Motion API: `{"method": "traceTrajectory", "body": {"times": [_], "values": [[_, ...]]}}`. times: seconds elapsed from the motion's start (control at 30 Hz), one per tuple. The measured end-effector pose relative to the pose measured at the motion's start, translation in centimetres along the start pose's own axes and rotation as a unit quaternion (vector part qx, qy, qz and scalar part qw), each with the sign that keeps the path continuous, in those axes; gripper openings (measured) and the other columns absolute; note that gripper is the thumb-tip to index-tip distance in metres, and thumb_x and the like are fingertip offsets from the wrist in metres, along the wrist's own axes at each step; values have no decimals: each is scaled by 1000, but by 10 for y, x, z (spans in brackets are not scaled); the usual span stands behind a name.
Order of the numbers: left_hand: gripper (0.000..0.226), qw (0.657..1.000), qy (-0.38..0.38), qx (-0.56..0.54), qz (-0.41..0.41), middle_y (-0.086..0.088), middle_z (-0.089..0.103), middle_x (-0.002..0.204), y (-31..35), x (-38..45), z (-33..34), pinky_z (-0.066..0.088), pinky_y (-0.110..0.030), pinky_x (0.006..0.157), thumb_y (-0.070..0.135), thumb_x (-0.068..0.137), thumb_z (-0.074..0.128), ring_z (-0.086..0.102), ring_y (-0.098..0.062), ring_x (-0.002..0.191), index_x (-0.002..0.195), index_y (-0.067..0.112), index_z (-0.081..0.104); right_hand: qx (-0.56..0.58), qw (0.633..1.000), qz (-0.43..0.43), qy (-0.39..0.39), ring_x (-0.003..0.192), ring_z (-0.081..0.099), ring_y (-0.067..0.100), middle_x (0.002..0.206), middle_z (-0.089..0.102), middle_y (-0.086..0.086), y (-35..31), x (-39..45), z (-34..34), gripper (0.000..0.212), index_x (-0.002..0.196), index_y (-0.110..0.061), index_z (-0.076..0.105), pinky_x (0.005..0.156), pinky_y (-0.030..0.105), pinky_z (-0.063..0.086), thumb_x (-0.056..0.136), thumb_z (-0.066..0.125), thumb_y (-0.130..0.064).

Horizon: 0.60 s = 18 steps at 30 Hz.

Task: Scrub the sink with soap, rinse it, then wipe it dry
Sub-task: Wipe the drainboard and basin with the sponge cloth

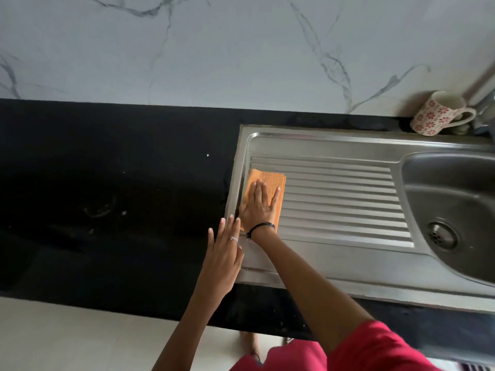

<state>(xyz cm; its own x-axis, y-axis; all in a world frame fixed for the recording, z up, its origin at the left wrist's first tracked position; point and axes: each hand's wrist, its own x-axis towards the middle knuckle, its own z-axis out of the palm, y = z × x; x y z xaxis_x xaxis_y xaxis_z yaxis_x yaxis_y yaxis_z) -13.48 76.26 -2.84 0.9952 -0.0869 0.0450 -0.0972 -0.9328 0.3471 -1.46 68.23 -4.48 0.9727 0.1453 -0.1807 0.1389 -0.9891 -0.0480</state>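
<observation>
Flat right hand (258, 204) presses one orange cloth (267, 183) on the drainboard's left end.
Left hand (223, 253), fingers straight, holds nothing, rests at the edge of the one steel sink (348, 269), which looks dull grey; one flowered mug (439, 113) stands behind it.

We are listing: orange waffle-textured cloth (267, 188); silver-grey steel sink (334, 266) with ridged drainboard; black speckled counter (107, 183); white wall (214, 49) with grey marble veining; white mug (439, 112) showing red flowers, far right; red sleeve (375, 346).
</observation>
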Motion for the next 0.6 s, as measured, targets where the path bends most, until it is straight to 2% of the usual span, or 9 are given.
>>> {"method": "traceTrajectory", "body": {"times": [0.07, 0.17, 0.3, 0.37, 0.43, 0.47, 0.53, 0.57, 0.6], "values": [[60, 1000, -12, -2, 7, -1, -2, 151, -2, 2, 4, -14, -40, 109, 35, 88, 4, -10, -23, 140, 143, 14, -1, 18, 1000, 14, 3, 146, -7, 23, 157, -5, 12, 4, -2, 2, 61, 148, -2, -5, 103, 54, -23, 99, 17, -32], [60, 1000, -19, 2, 6, -1, -1, 152, -1, 1, 7, -12, -40, 109, 35, 88, 5, -6, -24, 141, 144, 14, 1, 28, 999, 30, 15, 146, -5, 22, 158, -4, 11, 14, -8, 7, 62, 148, -3, -5, 101, 55, -30, 98, 20, -31], [62, 999, -43, -23, -8, 0, -7, 151, 6, -4, 12, -13, -37, 111, 39, 85, 1, -14, -22, 140, 143, 15, -4, 36, 998, 46, 24, 146, -3, 22, 158, -3, 11, 28, -13, 10, 64, 148, -3, -3, 89, 48, -42, 97, 22, -31], [63, 999, -46, -1, -8, -5, 0, 153, 10, -4, 16, -10, -41, 111, 37, 87, 7, -4, -25, 141, 145, 12, 1, 45, 997, 52, 26, 146, -3, 22, 158, -2, 11, 37, -18, 11, 64, 148, -3, -3, 89, 47, -43, 96, 23, -30], [62, 999, -37, 20, -8, -12, 19, 151, 19, -2, 16, 1, -46, 114, 30, 89, 19, 16, -31, 138, 146, 8, 13, 52, 996, 62, 26, 146, -3, 22, 158, -3, 10, 49, -23, 12, 64, 148, -4, -4, 92, 48, -40, 96, 22, -29], [62, 999, -37, 18, -16, -12, 19, 150, 27, -1, 19, 0, -44, 116, 30, 89, 19, 17, -30, 138, 146, 7, 13, 53, 996, 66, 28, 146, -4, 22, 158, -3, 9, 58, -25, 13, 64, 148, -4, -5, 92, 48, -39, 96, 23, -29], [65, 999, -34, -11, -20, -3, -1, 151, 46, 3, 24, -14, -37, 112, 37, 85, 6, -2, -25, 141, 144, 10, 0, 58, 995, 77, 31, 146, -5, 21, 158, -5, 8, 78, -28, 12, 64, 148, -5, -6, 92, 48, -39, 97, 25, -29], [66, 999, -45, -22, -19, -1, -7, 149, 56, 5, 26, -16, -34, 110, 39, 82, 1, -10, -22, 140, 142, 11, -5, 61, 994, 82, 32, 146, -6, 21, 158, -5, 8, 88, -30, 11, 64, 148, -5, -6, 91, 48, -39, 97, 25, -28], [66, 999, -47, -20, -17, -1, -6, 149, 65, 7, 29, -13, -36, 110, 38, 83, 2, -10, -22, 139, 142, 9, -3, 64, 994, 87, 31, 146, -6, 20, 158, -6, 8, 97, -32, 11, 64, 148, -6, -7, 90, 48, -39, 97, 25, -28]]}}
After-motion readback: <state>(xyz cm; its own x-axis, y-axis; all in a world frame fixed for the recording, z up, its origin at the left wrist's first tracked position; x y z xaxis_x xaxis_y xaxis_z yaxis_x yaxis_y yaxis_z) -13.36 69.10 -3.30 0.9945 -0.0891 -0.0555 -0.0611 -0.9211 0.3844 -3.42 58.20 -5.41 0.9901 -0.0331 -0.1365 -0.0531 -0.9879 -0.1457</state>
